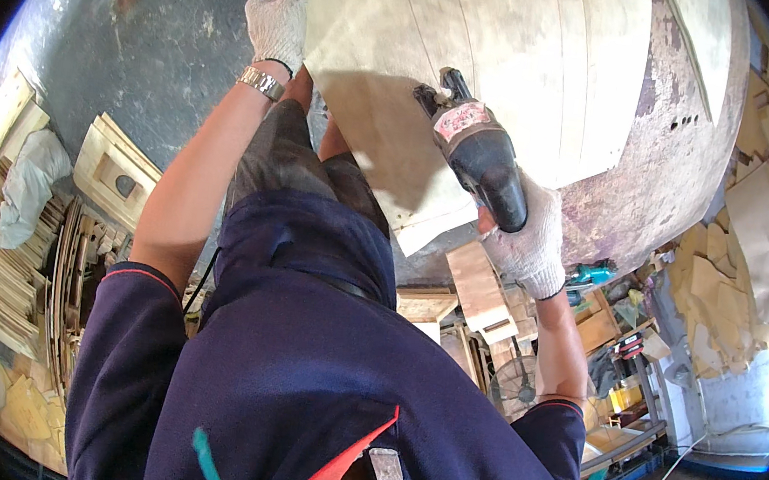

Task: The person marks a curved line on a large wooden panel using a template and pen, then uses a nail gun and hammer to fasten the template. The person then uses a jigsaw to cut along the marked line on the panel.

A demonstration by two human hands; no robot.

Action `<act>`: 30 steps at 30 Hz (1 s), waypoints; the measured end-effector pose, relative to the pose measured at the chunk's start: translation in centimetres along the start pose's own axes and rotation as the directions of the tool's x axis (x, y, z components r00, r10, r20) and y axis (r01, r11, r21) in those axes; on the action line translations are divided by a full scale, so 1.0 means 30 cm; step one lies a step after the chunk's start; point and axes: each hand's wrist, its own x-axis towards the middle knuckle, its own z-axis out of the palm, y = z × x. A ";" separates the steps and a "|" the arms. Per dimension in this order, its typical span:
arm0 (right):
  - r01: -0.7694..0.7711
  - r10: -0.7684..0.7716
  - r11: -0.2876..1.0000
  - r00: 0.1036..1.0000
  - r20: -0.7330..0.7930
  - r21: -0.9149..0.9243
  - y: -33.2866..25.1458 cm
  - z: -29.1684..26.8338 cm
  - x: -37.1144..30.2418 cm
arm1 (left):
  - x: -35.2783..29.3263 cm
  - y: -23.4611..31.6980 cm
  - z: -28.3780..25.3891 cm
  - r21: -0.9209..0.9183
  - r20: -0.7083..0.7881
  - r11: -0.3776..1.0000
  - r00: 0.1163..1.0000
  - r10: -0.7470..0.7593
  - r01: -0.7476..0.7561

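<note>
A pale plywood sheet (371, 14) with several curved lines on it lies over a worn, rounded work surface. My left hand (281, 18), in a whitish knit glove with bare fingertips, grips the sheet's left edge; the thumb shows, while most other fingers are hidden. My right hand (534, 242), gloved the same way, is wrapped round the rear of a black power tool (483, 152) with a rounded body and a red-and-white label. Its forked front end points up and left, over the sheet; whether it touches the wood I cannot tell.
Stacked wooden strips (1, 275) and a board with a round hole (115, 174) are at the left. At right, wood offcuts (717, 284) lie piled. A teal tool (595, 273) and a fan (514, 385) are beyond my right forearm. Cables run across the floor at lower right.
</note>
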 end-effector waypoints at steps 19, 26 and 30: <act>-0.048 0.048 0.998 0.999 -0.005 0.040 -0.040 0.001 0.026 | -0.015 0.004 0.006 0.042 -0.057 0.999 0.998 0.001 0.001; -0.043 0.045 0.997 0.999 -0.023 0.067 -0.045 0.012 0.034 | 0.005 -0.037 0.001 0.070 -0.061 0.997 0.997 0.042 -0.038; -0.063 0.065 0.996 0.997 -0.035 0.069 -0.054 0.016 0.039 | -0.005 -0.020 0.006 0.078 -0.062 0.997 0.998 0.012 -0.007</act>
